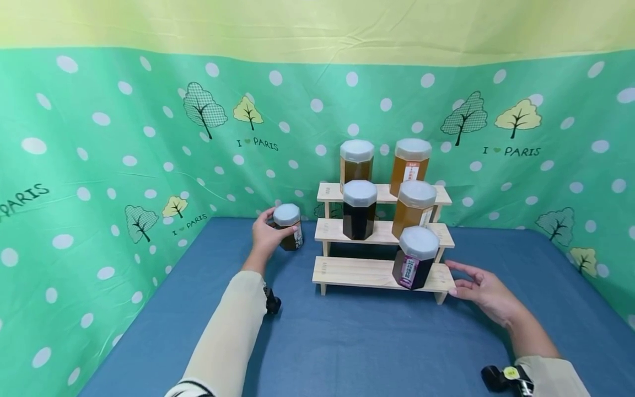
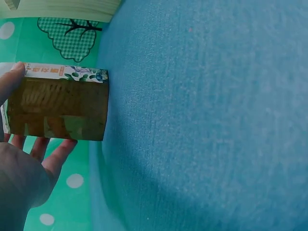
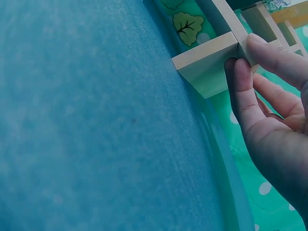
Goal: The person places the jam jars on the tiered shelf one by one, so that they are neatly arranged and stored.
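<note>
My left hand (image 1: pixel 268 234) grips a brown honey jar (image 1: pixel 294 238) with a pale octagonal lid, left of the wooden stand. In the left wrist view the jar (image 2: pixel 60 103) shows a printed label with leaves; the thumb lies on one side and the fingers on the other, its base close to the table. The three-step wooden stand (image 1: pixel 354 271) stands to the right. My right hand (image 1: pixel 478 286) pinches the right end of its lowest step, thumb on the front edge. The right wrist view shows the fingertips (image 3: pixel 244 77) at the board beside the leg.
The top step holds two amber jars (image 1: pixel 356 168). A dark jar (image 1: pixel 359 220) and an amber jar (image 1: pixel 410 215) stand on the middle step. On the lowest step, a dark jar (image 1: pixel 413 269) with a purple label stands toward the right. Behind hangs a green dotted cloth (image 1: pixel 297 132).
</note>
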Available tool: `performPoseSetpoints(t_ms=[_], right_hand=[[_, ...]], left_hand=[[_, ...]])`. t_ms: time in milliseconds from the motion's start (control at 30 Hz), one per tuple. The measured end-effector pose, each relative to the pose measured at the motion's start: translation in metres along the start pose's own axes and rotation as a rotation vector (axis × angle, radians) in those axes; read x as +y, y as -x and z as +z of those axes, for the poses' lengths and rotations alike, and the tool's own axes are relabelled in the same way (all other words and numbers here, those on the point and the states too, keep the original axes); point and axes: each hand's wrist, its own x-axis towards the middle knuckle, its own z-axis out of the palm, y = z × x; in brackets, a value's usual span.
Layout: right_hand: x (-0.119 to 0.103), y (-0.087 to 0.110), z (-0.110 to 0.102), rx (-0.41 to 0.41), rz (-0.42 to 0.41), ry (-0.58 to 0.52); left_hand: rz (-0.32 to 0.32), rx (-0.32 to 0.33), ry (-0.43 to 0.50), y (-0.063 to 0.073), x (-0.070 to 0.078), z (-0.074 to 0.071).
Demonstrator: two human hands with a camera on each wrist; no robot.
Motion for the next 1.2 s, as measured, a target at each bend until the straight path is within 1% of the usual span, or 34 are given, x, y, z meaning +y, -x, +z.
performPoseSetpoints(t_ms=[167,367,667,967,1067,1200], right_hand=[[0.0,0.0,-0.001,-0.001,-0.005,-0.003],[0.001,-0.001,-0.001,0.004,-0.014,0.004],[0.002,-0.001,0.0,0.008,0.003,-0.003],[0.001,-0.002,0.002,0.002,0.01,-0.008],[0.001,-0.002,0.002,0.004,0.012,-0.007],[0.001,-0.001,0.003,0.014,0.019,-0.009]], left_hand=[[0.002,0.01,0.005,0.004,-0.001,-0.001],[0.012,0.002,0.019,0.011,0.002,-0.004],[0.011,-0.023,-0.051,0.023,0.007,-0.009],[0.015,-0.033,-0.073,0.034,0.015,-0.015],[0.022,-0.038,-0.064,0.037,0.021,-0.015],[0.014,-0.049,-0.046,0.042,0.03,-0.017]])
